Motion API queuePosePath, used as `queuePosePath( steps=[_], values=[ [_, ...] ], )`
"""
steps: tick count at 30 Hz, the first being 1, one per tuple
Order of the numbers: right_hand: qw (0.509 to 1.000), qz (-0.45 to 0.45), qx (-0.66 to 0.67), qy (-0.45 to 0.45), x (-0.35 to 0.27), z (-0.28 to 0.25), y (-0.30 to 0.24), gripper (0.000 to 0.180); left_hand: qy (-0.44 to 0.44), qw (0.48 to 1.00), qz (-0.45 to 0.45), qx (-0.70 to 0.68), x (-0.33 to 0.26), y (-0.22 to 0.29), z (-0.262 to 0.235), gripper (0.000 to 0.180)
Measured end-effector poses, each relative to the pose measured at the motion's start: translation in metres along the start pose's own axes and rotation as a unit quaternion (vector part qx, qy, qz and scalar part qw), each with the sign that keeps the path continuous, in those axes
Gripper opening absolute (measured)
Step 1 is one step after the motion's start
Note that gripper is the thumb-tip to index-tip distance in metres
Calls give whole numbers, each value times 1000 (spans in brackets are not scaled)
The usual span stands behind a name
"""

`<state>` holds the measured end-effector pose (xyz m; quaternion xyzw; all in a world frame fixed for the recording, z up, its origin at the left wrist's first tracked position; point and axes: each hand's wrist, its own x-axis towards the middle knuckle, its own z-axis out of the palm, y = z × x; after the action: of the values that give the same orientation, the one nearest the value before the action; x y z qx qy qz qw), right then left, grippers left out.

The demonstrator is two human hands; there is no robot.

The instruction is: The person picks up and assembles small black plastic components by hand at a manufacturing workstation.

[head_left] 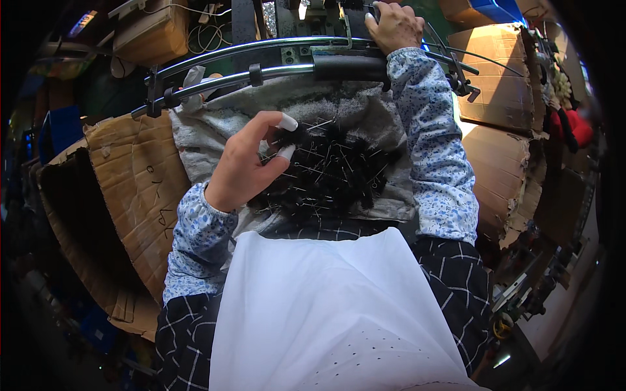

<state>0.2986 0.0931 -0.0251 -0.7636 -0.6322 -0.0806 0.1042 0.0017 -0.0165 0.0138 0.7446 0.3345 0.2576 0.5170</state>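
A heap of small black bristle brushes [339, 169] with thin twisted-wire stems lies on a grey cloth [208, 137] in front of me. At the heap's upper left is my left hand [244, 156], thumb and forefinger in white finger covers. A black brush tuft [282, 137] sits between these two fingertips; its stem is hard to make out among the others. My right hand [396, 27] reaches up to the machine [313, 26] beyond the rails. Its fingers curl over a dark part at the top edge, which the hand mostly hides.
Two curved metal rails [280, 72] with black clamps cross between me and the machine. An open cardboard box [137, 195] stands at left, more cardboard [499, 85] at right. A white cloth [326, 293] covers my lap. Cables [208, 39] hang at the upper left.
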Motion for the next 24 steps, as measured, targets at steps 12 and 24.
queuePosePath(
  steps=[12,24],
  values=[
    [995,-55,24,74,3,20,-45,13,56,998,39,5,11,3,-1,45],
    [998,-45,23,38,5,12,22,26,76,995,68,1,12,-2,-14,36]
  ],
)
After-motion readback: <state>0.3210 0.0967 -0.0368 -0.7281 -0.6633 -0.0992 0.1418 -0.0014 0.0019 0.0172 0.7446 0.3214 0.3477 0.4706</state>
